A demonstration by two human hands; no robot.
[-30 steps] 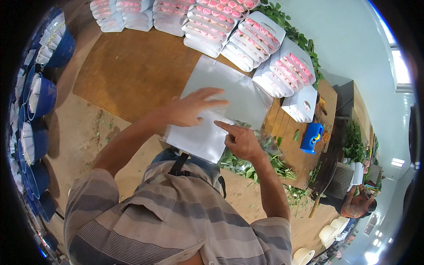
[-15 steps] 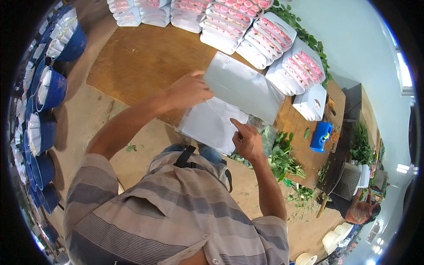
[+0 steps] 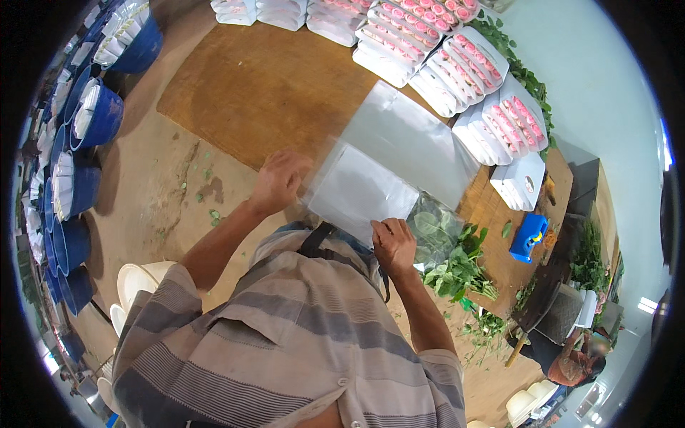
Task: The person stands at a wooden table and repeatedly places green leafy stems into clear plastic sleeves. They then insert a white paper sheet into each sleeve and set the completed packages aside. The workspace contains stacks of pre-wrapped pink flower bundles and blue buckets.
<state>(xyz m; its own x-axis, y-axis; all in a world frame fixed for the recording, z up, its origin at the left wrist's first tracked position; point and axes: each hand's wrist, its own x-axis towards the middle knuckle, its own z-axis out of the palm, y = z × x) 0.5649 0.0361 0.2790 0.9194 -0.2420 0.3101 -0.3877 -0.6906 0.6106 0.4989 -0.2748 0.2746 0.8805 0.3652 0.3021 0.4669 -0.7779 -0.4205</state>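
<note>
A white sheet with a clear plastic margin lies at the near table edge, over part of a larger stack of clear plastic sheets. My left hand is at the white sheet's left side, its fingers bent and slightly blurred; whether they grip the plastic edge is unclear. My right hand is closed at the sheet's near right edge, thumb and fingertips drawn together on it. Green leafy stems lie just right of that hand, partly under clear plastic.
White-wrapped bundles of pink roses are stacked along the table's far side. A blue tape dispenser sits at right on the wooden table. Blue buckets line the floor at left. Another person is at far right.
My left hand has come back from the far plastic stack toward the near left edge. My right index finger, stretched out before, is now bent in. The view has shifted slightly.
</note>
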